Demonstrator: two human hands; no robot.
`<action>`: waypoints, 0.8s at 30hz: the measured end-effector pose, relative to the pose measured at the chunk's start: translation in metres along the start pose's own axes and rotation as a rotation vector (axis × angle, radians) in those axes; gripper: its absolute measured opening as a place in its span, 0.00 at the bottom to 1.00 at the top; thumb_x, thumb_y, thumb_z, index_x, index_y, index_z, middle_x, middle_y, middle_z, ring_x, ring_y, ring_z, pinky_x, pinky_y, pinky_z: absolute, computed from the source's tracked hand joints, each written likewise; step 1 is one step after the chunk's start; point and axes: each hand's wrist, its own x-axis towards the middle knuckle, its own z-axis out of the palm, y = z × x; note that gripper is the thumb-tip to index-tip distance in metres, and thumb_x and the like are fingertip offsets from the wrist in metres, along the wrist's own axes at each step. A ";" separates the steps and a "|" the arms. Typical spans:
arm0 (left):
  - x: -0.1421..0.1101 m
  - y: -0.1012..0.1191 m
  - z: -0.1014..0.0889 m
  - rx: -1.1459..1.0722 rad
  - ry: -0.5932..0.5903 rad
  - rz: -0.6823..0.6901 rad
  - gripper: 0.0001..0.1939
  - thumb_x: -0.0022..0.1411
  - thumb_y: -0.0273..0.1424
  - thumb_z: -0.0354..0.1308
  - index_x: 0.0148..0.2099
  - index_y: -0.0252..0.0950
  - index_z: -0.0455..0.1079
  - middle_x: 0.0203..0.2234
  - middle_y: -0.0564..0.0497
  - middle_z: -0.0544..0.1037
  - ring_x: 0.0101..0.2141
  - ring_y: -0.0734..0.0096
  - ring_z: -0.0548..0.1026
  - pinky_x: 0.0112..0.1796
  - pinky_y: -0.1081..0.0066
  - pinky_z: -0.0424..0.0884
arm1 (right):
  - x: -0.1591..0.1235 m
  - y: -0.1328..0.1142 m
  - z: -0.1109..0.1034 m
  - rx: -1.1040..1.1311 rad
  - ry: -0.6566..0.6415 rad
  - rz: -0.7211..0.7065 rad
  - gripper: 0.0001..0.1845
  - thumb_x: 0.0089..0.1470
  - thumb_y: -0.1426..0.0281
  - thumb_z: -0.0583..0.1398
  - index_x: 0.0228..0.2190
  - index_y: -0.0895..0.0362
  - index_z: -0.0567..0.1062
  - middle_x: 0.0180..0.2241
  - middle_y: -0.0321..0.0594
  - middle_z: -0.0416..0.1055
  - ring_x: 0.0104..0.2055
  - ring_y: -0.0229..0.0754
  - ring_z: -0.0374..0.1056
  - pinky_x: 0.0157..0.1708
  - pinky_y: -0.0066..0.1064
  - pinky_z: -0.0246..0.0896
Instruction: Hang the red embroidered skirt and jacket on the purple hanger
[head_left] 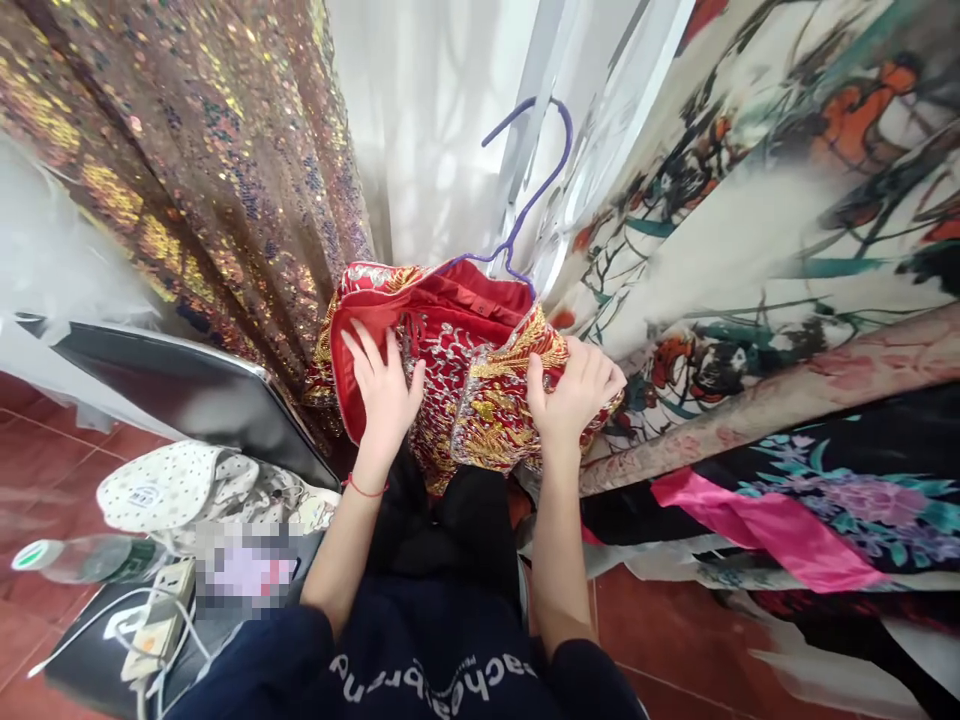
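Note:
A red garment with gold and silver embroidery hangs folded on a purple hanger in front of me. My left hand lies flat on its left side with fingers spread, by the red lining. My right hand grips the gold embroidered edge on the right side. A red string circles my left wrist.
A sequined gold fabric hangs at the left, white sheer cloth behind, and printed floral fabrics at the right. A pink sash lies lower right. At the left are an open laptop, a water bottle and a power strip.

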 end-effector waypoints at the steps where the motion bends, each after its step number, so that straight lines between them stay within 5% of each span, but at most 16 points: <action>1: 0.008 0.002 -0.004 0.027 0.031 -0.048 0.37 0.68 0.42 0.54 0.71 0.24 0.54 0.72 0.28 0.32 0.71 0.38 0.25 0.66 0.38 0.44 | 0.000 0.001 0.001 -0.002 0.015 -0.009 0.24 0.63 0.54 0.53 0.47 0.61 0.73 0.42 0.53 0.74 0.46 0.54 0.67 0.52 0.50 0.53; 4: 0.036 0.005 -0.023 0.083 0.124 -0.101 0.37 0.66 0.40 0.53 0.70 0.22 0.54 0.73 0.28 0.31 0.71 0.39 0.25 0.67 0.40 0.39 | -0.001 0.003 0.006 0.002 0.081 -0.040 0.23 0.63 0.55 0.54 0.46 0.61 0.73 0.40 0.52 0.74 0.45 0.53 0.67 0.50 0.48 0.53; 8: 0.078 0.000 -0.046 0.101 0.183 0.024 0.40 0.60 0.36 0.56 0.70 0.24 0.53 0.73 0.31 0.31 0.71 0.40 0.25 0.68 0.42 0.35 | 0.001 0.006 0.015 0.034 0.080 -0.062 0.22 0.62 0.55 0.54 0.46 0.60 0.73 0.39 0.50 0.74 0.44 0.52 0.67 0.48 0.47 0.53; 12: 0.109 -0.020 -0.059 0.084 0.042 0.203 0.33 0.56 0.39 0.59 0.61 0.30 0.63 0.73 0.34 0.42 0.72 0.40 0.32 0.68 0.41 0.36 | 0.004 0.008 0.019 0.052 0.101 -0.111 0.20 0.63 0.57 0.56 0.44 0.60 0.73 0.38 0.49 0.76 0.42 0.50 0.67 0.47 0.44 0.53; 17: 0.105 -0.044 -0.069 -0.005 -0.063 0.260 0.29 0.56 0.44 0.59 0.56 0.35 0.64 0.56 0.37 0.73 0.63 0.44 0.64 0.61 0.50 0.60 | 0.006 0.011 0.015 0.067 0.103 -0.128 0.15 0.66 0.59 0.56 0.40 0.58 0.74 0.37 0.45 0.77 0.40 0.46 0.68 0.47 0.39 0.53; 20: 0.091 -0.045 -0.073 0.042 -0.002 0.249 0.23 0.56 0.45 0.59 0.49 0.36 0.67 0.44 0.42 0.76 0.49 0.51 0.73 0.51 0.57 0.68 | 0.008 0.013 0.011 0.109 0.065 -0.122 0.16 0.67 0.59 0.55 0.37 0.57 0.75 0.35 0.42 0.78 0.40 0.44 0.68 0.47 0.38 0.53; 24: 0.080 -0.040 -0.071 0.134 0.069 0.138 0.21 0.56 0.45 0.61 0.46 0.36 0.68 0.40 0.43 0.75 0.44 0.52 0.73 0.46 0.60 0.67 | 0.010 0.014 -0.003 0.124 -0.023 -0.080 0.19 0.68 0.57 0.53 0.37 0.56 0.77 0.37 0.41 0.79 0.42 0.44 0.69 0.48 0.38 0.52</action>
